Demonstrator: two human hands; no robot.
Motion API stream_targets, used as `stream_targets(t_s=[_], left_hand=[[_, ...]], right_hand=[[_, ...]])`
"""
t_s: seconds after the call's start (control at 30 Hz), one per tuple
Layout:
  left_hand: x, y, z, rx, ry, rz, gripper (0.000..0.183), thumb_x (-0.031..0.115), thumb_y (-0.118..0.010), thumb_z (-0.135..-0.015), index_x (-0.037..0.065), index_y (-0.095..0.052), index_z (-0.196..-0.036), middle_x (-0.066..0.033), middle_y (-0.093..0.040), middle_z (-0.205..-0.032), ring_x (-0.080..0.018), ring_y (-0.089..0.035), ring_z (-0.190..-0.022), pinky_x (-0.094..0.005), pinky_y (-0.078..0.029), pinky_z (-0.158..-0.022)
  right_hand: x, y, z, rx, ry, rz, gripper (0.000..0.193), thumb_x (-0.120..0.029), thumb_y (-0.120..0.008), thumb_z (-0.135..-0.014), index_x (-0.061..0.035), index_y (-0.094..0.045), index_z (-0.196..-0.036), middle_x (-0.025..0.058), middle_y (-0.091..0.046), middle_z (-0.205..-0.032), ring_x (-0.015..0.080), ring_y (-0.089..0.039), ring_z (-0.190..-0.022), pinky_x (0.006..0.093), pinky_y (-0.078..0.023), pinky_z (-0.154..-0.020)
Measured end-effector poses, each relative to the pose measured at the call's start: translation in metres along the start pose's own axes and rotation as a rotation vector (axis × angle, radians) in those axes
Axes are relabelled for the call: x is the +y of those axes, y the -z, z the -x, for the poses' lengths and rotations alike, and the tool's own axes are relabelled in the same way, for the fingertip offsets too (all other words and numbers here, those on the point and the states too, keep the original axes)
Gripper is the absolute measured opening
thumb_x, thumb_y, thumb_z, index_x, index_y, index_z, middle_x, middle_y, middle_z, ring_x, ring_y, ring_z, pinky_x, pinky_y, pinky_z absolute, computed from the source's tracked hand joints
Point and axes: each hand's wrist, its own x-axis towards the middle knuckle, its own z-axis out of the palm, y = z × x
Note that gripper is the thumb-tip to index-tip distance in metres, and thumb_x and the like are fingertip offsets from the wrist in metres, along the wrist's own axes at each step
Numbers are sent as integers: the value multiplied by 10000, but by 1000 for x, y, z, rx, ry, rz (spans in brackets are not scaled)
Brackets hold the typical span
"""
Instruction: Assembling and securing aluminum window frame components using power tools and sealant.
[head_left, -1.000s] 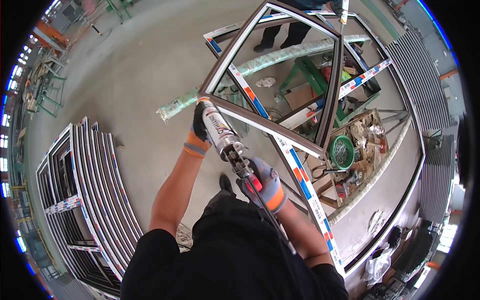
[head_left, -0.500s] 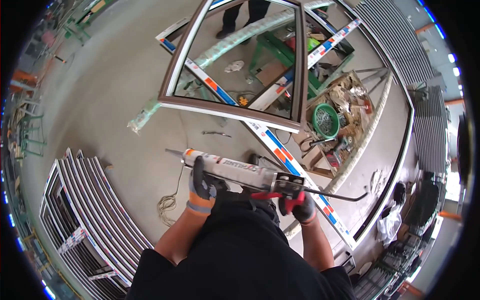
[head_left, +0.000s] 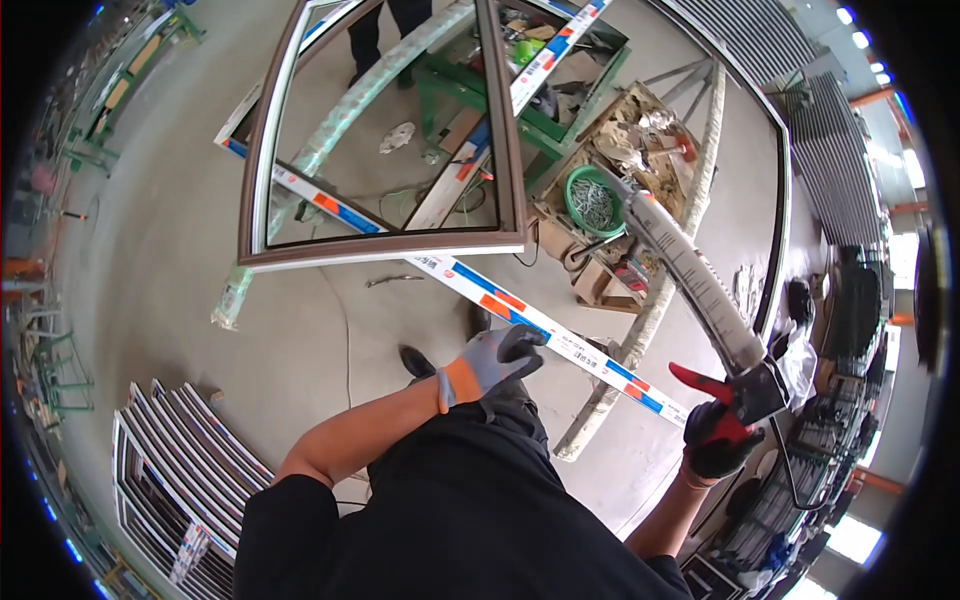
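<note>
In my right hand (head_left: 718, 440) is a caulking gun (head_left: 695, 285), gripped by its red handle. The gun tilts up and away, its nozzle near the green tub and its bent rod hanging below my hand. My gloved left hand (head_left: 490, 365) is off the gun, in front of my waist, its fingers loosely bent and apart with nothing between them. Just beyond it runs a white frame bar (head_left: 560, 345) with blue and orange film. A brown-framed glass pane (head_left: 390, 244) rests over the bars farther off.
A green tub of screws (head_left: 592, 200) stands in a cluttered wooden tray (head_left: 640, 130) at the right. A wrapped bar (head_left: 655, 300) slants past it. Stacked frames (head_left: 190, 450) lie at the lower left. Across the glass, another person's legs (head_left: 385, 40) show.
My left hand has come off the caulking gun's barrel and moved right. My right hand has swung the gun to the right, its nozzle now pointing up and away. The view has shifted rightward.
</note>
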Motion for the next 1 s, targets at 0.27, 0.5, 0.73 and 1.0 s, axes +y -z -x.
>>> stream_targets(t_s=[0.27, 0.5, 0.73, 1.0], left_hand=[[-129, 29, -34, 151, 394, -595, 384, 302, -628, -894, 60, -574, -1186, -149, -678, -1093, -306, -643, -1034, -371, -505, -885], [-289, 71, 107, 1142, 702, 470, 158, 210, -538, -880, 104, -605, -784, -78, -555, -621, -205, -524, -477, -358, -428, -437], [-230, -9, 164, 1420, 1041, 534, 140, 204, -521, -895, 109, -586, -816, -115, -596, -616, -240, -535, -413, -344, -385, -364], [-195, -108, 122, 1405, 932, 161, 174, 167, -543, -903, 91, -618, -765, -89, -612, -668, -172, -577, -575, -334, -457, -502]], right_hand=[[82, 105, -126, 118, -476, -15, 574, -584, -352, -980, -91, -550, -763, 51, -462, -504, 171, -427, -382, 315, -322, -366], [206, 69, -300, 93, -763, 104, 397, -425, -545, -955, -64, -589, -798, 76, -536, -567, 190, -477, -384, 321, -334, -330], [442, 15, -432, 87, -954, 114, 425, -484, -616, -889, -104, -542, -713, 52, -474, -560, 232, -467, -426, 366, -330, -365], [736, 50, -527, 285, -704, 622, 584, -624, -607, -850, -52, -612, -728, 88, -533, -561, 289, -553, -495, 470, -397, -417]])
